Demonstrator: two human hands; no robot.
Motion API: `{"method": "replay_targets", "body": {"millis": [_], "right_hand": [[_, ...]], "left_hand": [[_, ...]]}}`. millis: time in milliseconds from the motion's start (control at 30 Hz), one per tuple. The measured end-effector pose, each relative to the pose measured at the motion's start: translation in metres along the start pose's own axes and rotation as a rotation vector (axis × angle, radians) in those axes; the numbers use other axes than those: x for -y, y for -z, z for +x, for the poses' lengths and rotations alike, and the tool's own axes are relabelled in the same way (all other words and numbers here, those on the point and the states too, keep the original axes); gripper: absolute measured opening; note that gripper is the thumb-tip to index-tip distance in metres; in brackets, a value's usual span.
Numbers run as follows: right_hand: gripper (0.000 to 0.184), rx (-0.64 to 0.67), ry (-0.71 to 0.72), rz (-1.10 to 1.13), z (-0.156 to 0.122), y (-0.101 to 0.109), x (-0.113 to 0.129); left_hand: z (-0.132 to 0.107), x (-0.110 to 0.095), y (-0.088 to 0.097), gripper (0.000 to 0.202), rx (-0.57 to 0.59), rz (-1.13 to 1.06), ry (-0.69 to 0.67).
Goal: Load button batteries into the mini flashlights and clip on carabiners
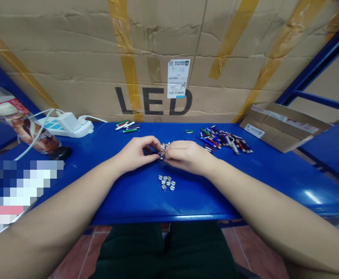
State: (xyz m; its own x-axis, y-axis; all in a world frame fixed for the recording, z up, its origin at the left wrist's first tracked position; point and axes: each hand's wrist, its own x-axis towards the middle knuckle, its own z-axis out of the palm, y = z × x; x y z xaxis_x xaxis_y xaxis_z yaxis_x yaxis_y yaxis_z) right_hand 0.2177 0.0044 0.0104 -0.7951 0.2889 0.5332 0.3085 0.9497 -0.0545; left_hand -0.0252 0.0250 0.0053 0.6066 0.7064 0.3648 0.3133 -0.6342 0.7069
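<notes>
My left hand (137, 153) and my right hand (186, 155) meet at the middle of the blue table (245, 182), fingers pinched together around a small dark part (158, 154) held between them. Both hands are closed on it; its exact shape is too small to make out. A little heap of silver button cells (167, 182) lies just in front of my hands. More silver pieces (166, 145) sit right behind my fingers.
A pile of small coloured keychain torches (224, 141) lies at the right rear. A few finished ones (128, 126) lie left of centre. A white power strip (67, 124), a bottle (18, 120), a small cardboard box (282, 126) and a big "LED" carton (157, 58) surround the table.
</notes>
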Motion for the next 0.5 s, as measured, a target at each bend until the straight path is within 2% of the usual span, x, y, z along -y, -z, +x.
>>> {"method": "replay_targets", "body": {"millis": [133, 267, 400, 500], "right_hand": [[0.018, -0.052, -0.048, -0.007, 0.0, 0.004, 0.0], [0.015, -0.028, -0.199, -0.066, -0.004, 0.01, -0.008], [0.02, 0.105, -0.367, -0.157, -0.011, 0.009, -0.019], [0.026, 0.225, -0.388, -0.129, -0.012, 0.004, -0.022]], "left_hand": [[0.0, 0.0, 0.0, 0.019, -0.029, -0.036, 0.009], [0.0, -0.001, 0.0, 0.019, -0.032, -0.044, 0.009], [-0.001, -0.003, -0.001, 0.034, -0.047, -0.092, 0.054], [-0.002, -0.004, 0.0, 0.041, -0.087, -0.125, 0.083]]}}
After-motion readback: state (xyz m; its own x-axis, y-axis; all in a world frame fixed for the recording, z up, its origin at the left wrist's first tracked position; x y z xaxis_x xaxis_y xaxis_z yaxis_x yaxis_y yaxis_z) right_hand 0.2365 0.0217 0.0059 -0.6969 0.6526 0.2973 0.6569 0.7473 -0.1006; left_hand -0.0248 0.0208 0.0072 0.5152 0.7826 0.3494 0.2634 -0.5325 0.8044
